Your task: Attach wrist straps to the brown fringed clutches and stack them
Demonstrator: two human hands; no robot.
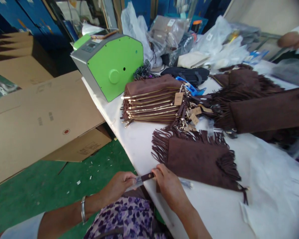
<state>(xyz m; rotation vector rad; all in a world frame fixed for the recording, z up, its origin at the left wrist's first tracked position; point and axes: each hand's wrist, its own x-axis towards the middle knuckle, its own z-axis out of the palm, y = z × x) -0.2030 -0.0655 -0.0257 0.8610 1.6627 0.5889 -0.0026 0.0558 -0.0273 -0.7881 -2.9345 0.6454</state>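
My left hand [121, 186] pinches a strip of clear plastic [139, 181] above my lap, at the table's near edge. A dark brown strap [147, 176] with a small metal stud runs from that plastic to my right hand [168, 186], whose fingers are closed on its other end. Just beyond my right hand, a brown fringed pouch [196, 159] lies flat on the white table [206, 212]. Behind it sits a stack of brown zippered pouches [151, 103] with gold zips and cardboard tags [178, 99].
A green and grey machine [114, 66] stands at the table's far left corner. More brown fringed pieces [269, 111] lie to the right. Plastic-wrapped goods [168, 31] fill the back. Cardboard boxes [40, 122] stand on the left. Another person's hand [292, 39] shows at upper right.
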